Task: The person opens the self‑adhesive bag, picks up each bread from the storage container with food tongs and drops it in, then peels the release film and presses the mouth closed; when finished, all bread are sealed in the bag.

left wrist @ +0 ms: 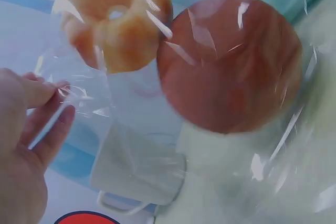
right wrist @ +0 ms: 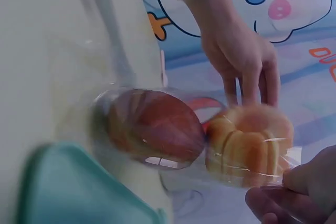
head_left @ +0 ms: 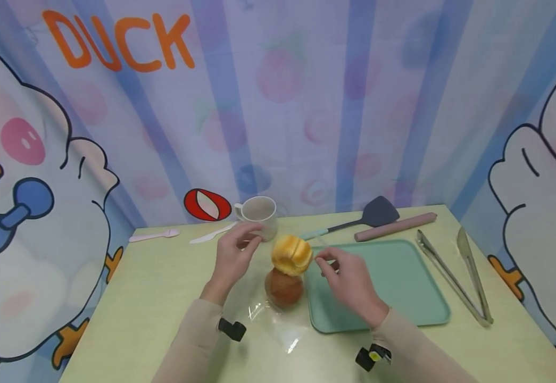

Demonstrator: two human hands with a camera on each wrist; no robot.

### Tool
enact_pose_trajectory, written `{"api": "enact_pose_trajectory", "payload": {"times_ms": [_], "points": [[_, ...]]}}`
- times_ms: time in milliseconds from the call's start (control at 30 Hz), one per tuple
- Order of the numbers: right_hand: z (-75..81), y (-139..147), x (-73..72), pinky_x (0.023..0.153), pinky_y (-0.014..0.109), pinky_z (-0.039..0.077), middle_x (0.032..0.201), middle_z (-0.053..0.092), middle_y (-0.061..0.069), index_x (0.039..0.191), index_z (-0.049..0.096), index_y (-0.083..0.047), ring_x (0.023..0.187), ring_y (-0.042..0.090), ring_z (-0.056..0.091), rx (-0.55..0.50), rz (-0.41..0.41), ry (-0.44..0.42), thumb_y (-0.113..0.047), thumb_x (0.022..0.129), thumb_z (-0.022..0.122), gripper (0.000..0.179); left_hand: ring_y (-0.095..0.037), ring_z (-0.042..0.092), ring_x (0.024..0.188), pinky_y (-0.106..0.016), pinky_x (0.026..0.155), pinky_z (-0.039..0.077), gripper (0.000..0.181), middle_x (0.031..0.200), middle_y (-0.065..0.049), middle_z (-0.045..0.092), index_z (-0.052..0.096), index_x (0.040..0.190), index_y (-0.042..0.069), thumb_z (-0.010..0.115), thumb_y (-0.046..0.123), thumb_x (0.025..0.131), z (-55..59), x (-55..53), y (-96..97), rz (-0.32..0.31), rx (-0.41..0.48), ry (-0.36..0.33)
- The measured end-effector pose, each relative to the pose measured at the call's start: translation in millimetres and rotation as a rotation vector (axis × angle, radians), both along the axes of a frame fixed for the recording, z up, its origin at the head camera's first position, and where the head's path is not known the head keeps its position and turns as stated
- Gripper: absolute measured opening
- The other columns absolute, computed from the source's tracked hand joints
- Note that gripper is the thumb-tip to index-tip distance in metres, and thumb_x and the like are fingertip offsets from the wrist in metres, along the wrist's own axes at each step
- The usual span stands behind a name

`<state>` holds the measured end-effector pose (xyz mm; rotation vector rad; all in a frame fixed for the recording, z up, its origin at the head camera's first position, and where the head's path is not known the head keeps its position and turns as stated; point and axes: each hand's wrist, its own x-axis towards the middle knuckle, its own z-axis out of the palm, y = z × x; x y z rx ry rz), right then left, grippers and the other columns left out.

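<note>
I see the left hand [head_left: 236,249] and right hand [head_left: 350,276] pinching a bag [left wrist: 94,97] (clear plastic), perhaps to hold it upright around two breads [head_left: 284,289].

You face a pale-blue fabric backdrop [head_left: 306,149] with broad blue stripes [head_left: 353,133] and orange letters reading DUCK [head_left: 120,43]. White cartoon birds [head_left: 62,213] flank your pale yellow-green tabletop [head_left: 148,298], under soft light.
</note>
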<state>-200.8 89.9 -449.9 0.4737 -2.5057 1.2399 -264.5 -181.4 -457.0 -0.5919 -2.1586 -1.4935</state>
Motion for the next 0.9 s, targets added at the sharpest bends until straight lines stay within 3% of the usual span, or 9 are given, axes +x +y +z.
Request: {"api": "enact_pose_trajectory", "payload": {"times_ms": [200,367,633,900], "points": [[19.4,10,-10.1,0.063,0.03,0.06,0.095,0.079,0.003,0.101,0.077,-0.011,0.077,0.018,0.075,0.061,0.02,0.171,-0.01,0.1,0.072,0.005,-0.034,0.077,0.086,-0.024,0.077,0.063,0.028,0.11,-0.015,0.074,0.077,0.118,0.004,0.076,-0.007,0.092,12.8,12.6,-6.3,0.046,0.153,0.119],[36.6,9,-15.6,0.063,0.03,0.061,0.098,0.078,0.004,0.104,0.076,-0.011,0.082,0.017,0.074,0.052,0.05,0.263,-0.009,0.1,0.072,0.006,-0.025,0.077,0.088,-0.028,0.081,0.063,0.025,0.11,-0.016,0.076,0.075,0.119,0.002,0.072,-0.005,0.096,26.1,20.5,-9.6,0.061,0.21,0.171],[49.2,0,-20.6,0.067,0.035,0.062,0.098,0.077,0.007,0.106,0.076,-0.006,0.087,0.019,0.074,-0.014,0.075,0.453,-0.002,0.096,0.075,0.011,-0.017,0.077,0.094,-0.025,0.087,0.061,0.022,0.112,-0.021,0.076,0.076,0.117,0.0,0.071,-0.006,0.096,35.8,27.3,-15.6,0.009,0.201,0.216],[58.0,1,-20.0,0.068,0.037,0.062,0.097,0.077,0.009,0.103,0.076,-0.004,0.081,0.018,0.073,-0.039,0.065,0.527,-0.001,0.096,0.074,0.008,-0.013,0.074,0.095,-0.027,0.087,0.062,0.023,0.104,-0.023,0.076,0.077,0.11,-0.005,0.071,-0.016,0.091,35.3,28.8,-15.4,-0.05,0.203,0.269]]}}
